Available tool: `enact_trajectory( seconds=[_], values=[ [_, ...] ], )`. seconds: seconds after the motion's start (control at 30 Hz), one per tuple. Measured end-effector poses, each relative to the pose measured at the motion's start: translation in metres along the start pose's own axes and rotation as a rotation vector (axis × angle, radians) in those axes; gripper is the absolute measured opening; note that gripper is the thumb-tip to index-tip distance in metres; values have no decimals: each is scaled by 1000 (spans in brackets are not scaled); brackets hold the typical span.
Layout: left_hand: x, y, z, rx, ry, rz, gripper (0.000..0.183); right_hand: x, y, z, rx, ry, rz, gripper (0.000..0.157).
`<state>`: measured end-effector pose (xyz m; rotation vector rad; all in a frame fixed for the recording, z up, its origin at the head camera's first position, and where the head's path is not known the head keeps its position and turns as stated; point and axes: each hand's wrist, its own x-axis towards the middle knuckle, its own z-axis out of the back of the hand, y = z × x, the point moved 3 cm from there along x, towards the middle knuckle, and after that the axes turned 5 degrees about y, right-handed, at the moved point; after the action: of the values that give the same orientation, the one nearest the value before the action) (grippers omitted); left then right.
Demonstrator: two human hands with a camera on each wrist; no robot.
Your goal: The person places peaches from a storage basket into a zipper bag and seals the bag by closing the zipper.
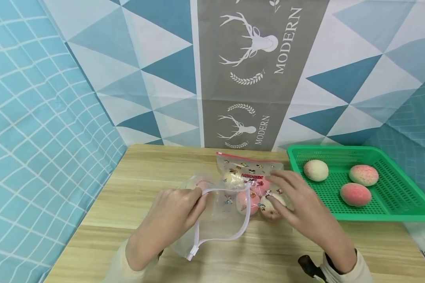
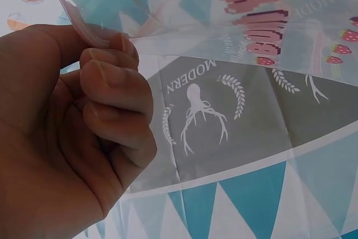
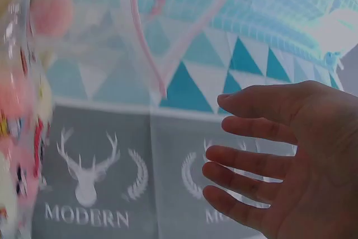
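My left hand point(image 1: 173, 208) pinches the rim of a clear slider zip bag point(image 1: 221, 230) between thumb and curled fingers. The bag's pale zip edge spreads into a wide mouth facing me, and a pale pink peach point(image 1: 200, 182) shows through its far end. Pink lettering point(image 2: 263, 20) and strawberries are printed on it in the left wrist view. My right hand point(image 1: 301, 204), fingers spread and bent a little, holds nothing beside the mouth. It overlaps a second zip bag point(image 1: 246, 162), red along its top and filled with several pink and cream peaches.
A green perforated basket point(image 1: 393, 216) stands at the right with a cream peach point(image 1: 316, 170), a speckled peach point(image 1: 363, 175) and a pink peach point(image 1: 355, 194) inside. Patterned cloth point(image 1: 173, 59) hangs behind the wooden table point(image 1: 102, 204).
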<state>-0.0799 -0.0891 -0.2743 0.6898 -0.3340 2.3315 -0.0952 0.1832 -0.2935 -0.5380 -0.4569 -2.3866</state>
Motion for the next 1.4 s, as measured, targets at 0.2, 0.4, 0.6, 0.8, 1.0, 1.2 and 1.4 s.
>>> enact_trajectory(
  seconds=[0.2, 0.4, 0.6, 0.8, 1.0, 1.2, 1.4],
  values=[
    [-1, 1, 0, -12, 3, 4, 33, -7, -40, 13, -36, -44, -115, 50],
    [0, 1, 1, -19, 1, 5, 34, -25, -93, 25, -26, -53, -288, 47],
    [0, 1, 1, -16, -3, 9, 34, -45, -140, 34, -27, -87, -430, 43],
    [0, 2, 0, -13, -1, 6, 34, -71, -185, 29, 4, -98, -593, 45],
    [0, 2, -1, -18, 3, 4, 35, -95, -216, 15, 6, 117, -744, 56],
    [0, 2, -2, -20, 12, 3, 34, -109, -230, 3, 15, 372, -793, 72],
    [0, 2, -2, -9, 14, -2, 33, -119, -235, 2, 12, 464, -871, 50]
  ],
)
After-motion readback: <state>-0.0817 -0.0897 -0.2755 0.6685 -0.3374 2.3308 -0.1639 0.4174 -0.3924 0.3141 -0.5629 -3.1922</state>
